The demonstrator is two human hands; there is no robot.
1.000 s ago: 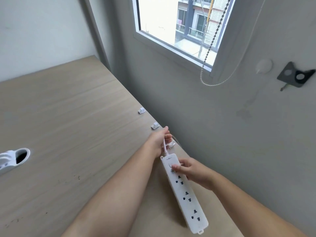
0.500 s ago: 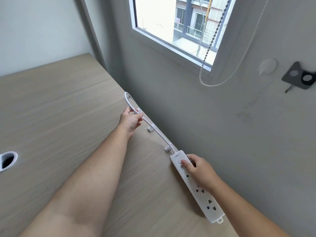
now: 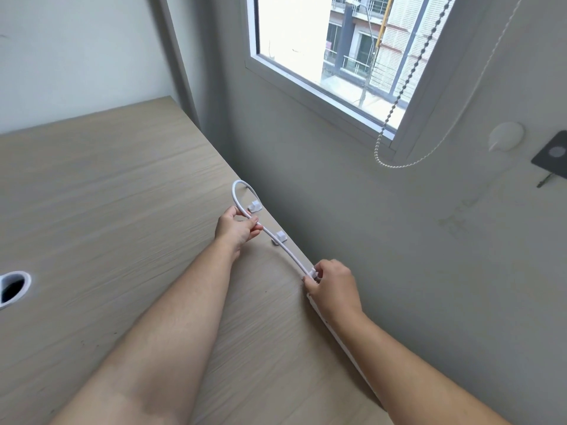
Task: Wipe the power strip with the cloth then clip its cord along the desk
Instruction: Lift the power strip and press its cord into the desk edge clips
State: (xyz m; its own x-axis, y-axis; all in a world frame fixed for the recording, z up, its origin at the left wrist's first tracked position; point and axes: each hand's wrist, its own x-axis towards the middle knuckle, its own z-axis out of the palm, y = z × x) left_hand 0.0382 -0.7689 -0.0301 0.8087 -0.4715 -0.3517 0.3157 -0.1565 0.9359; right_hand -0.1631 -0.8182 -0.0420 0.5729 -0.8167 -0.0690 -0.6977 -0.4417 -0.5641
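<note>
The white cord [image 3: 288,253] runs along the desk's right edge and loops up at its far end. My left hand [image 3: 237,230] pinches the cord between the far clip [image 3: 254,206] and the middle clip [image 3: 279,237]. My right hand [image 3: 333,288] presses the cord at the near clip [image 3: 313,273], fingers closed on it. The white power strip [image 3: 343,337] lies along the edge, almost fully hidden under my right hand and forearm. No cloth is in view.
The wooden desk [image 3: 107,225] meets a grey wall on the right. A round cable hole [image 3: 12,289] with a white rim sits at the left. A bead chain [image 3: 395,96] hangs from the window above.
My right hand left the strip's switch end and moved up to the near clip and cord. My left hand still grips the cord near the loop. The view shifted closer.
</note>
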